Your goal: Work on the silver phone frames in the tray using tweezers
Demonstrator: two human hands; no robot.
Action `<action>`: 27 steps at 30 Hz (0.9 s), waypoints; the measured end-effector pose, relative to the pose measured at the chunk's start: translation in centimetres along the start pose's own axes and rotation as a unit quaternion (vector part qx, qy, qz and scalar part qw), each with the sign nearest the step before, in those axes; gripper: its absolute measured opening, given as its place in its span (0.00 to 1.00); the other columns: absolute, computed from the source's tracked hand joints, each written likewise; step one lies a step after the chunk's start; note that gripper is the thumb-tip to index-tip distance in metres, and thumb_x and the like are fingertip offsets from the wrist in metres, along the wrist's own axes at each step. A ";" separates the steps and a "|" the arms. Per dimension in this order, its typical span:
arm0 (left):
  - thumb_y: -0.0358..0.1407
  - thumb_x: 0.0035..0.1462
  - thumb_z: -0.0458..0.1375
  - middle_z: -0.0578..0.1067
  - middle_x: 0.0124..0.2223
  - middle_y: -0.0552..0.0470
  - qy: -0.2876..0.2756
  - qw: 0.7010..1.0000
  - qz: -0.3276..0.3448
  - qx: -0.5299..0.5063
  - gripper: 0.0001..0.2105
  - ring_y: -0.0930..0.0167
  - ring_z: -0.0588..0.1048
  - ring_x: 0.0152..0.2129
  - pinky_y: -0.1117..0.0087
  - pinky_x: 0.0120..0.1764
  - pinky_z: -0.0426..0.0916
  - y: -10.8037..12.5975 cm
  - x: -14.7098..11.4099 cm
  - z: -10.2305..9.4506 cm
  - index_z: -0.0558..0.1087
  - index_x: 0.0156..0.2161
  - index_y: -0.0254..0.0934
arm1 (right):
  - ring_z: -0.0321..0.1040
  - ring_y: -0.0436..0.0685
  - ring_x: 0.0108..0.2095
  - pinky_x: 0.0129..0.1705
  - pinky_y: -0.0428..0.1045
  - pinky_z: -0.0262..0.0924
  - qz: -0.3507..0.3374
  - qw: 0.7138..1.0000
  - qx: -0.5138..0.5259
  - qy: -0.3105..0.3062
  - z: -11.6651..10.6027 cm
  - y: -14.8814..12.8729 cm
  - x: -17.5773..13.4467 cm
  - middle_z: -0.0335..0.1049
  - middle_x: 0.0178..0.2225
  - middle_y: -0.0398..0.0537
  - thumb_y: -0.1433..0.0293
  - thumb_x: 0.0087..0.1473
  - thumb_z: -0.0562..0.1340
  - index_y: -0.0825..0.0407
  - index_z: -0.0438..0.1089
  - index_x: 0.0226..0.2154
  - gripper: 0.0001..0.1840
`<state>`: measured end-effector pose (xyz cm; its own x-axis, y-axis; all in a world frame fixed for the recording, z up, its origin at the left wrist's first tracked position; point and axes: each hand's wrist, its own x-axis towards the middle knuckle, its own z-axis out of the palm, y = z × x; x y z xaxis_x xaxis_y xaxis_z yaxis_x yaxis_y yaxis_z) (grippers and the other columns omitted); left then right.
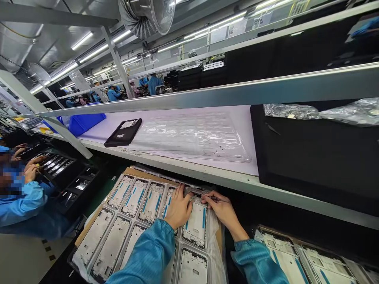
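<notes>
A plastic tray (134, 223) carries several silver phone mid-frames, each in its own pocket. Blue strips lie along those in the far row. My left hand (178, 207) rests flat over the far row with its fingers stretched out, between two frames and holding nothing I can see. In my right hand (221, 209) are thin dark tweezers (218, 199), pinched between thumb and fingers. Their tip is at the top edge of the far-row phone frame (194, 223) on the right. Whatever small part may be at the tip is too small to make out.
Beyond the tray runs a white shelf (186, 163) bearing clear plastic trays (195, 136), a black box (123, 132) and a blue bin (85, 122). A black panel (316, 157) stands right. More phone frames (288, 256) lie lower right. A co-worker's sleeve (26, 205) is at left.
</notes>
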<state>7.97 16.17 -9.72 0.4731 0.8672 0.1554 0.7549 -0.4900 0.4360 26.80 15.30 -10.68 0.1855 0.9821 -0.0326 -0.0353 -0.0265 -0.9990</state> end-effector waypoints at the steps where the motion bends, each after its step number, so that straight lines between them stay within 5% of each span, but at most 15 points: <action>1: 0.29 0.65 0.51 0.56 0.71 0.43 -0.001 1.000 0.003 0.003 0.18 0.55 0.51 0.69 0.45 0.68 0.51 0.1 0.0 0.0 0.70 0.57 0.40 | 0.70 0.58 0.24 0.25 0.50 0.65 -0.003 1.000 0.000 -0.003 0.0 0.0 0.0 0.76 0.24 0.51 0.45 0.39 0.70 0.51 0.75 0.22 0.25; 15: 0.28 0.64 0.53 0.56 0.71 0.40 -0.040 0.994 0.016 0.099 0.22 0.52 0.52 0.69 0.44 0.67 0.53 0.5 0.3 -0.1 0.69 0.62 0.39 | 0.76 0.63 0.30 0.28 0.52 0.71 -0.034 0.999 0.002 -0.025 -0.2 0.7 -0.2 0.77 0.27 0.52 0.42 0.43 0.69 0.51 0.76 0.26 0.28; 27: 0.27 0.63 0.53 0.57 0.71 0.40 -0.019 0.992 0.035 0.121 0.22 0.52 0.56 0.68 0.43 0.66 0.56 0.0 0.2 0.4 0.69 0.62 0.40 | 0.76 0.61 0.28 0.28 0.51 0.72 -0.066 0.997 -0.021 -0.042 -0.3 1.6 0.1 0.77 0.26 0.50 0.40 0.47 0.66 0.49 0.75 0.25 0.29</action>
<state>8.17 16.29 -10.03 0.5413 0.8287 0.1421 0.8047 -0.5596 0.1983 27.10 15.29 -12.25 0.1038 0.9896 0.0992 0.0248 0.0972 -0.9950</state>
